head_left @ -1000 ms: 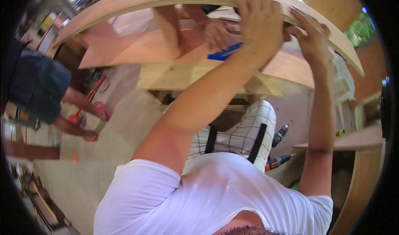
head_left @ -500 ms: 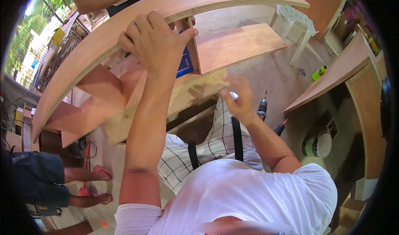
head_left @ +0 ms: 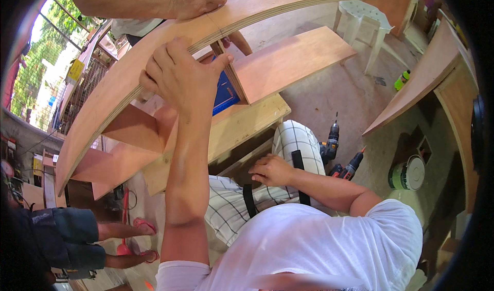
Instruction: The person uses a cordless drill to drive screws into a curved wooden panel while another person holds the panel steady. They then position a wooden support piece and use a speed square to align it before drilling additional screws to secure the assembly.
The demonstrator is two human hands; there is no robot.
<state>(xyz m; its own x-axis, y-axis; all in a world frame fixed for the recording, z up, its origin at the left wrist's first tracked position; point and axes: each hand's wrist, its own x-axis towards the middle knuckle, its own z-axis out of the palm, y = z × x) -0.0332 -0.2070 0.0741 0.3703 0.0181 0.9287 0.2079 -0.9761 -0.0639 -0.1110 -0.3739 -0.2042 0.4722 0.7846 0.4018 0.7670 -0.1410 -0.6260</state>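
A long curved plywood panel (head_left: pixel 131 59) arches over a shelf-like plywood frame. My left hand (head_left: pixel 182 77) grips its near edge, fingers bent over the top and thumb reaching toward an upright divider (head_left: pixel 234 75). A pencil-like line crosses the panel just beyond that hand. My right hand (head_left: pixel 272 170) is low over my lap beside the checked trousers, with its fingers loosely bent and no object visible in it. Below the frame lies a pale wooden bench (head_left: pixel 252 119). Across the panel, another person's hand (head_left: pixel 203 0) rests on its top, while their other hand shows partly beneath.
Two power drills, one black (head_left: pixel 332 139) and one red and black (head_left: pixel 350 165), stand on the floor to my right. Beyond them are a paint bucket (head_left: pixel 406 173), a green bottle (head_left: pixel 401 80), a white plastic stool (head_left: pixel 363 18) and another curved panel (head_left: pixel 419 80). Someone's legs (head_left: pixel 123 231) appear at left.
My right hand has come down from beside the frame to my lap. My left hand stays on the panel. The other person's arm has moved farther over the panel.
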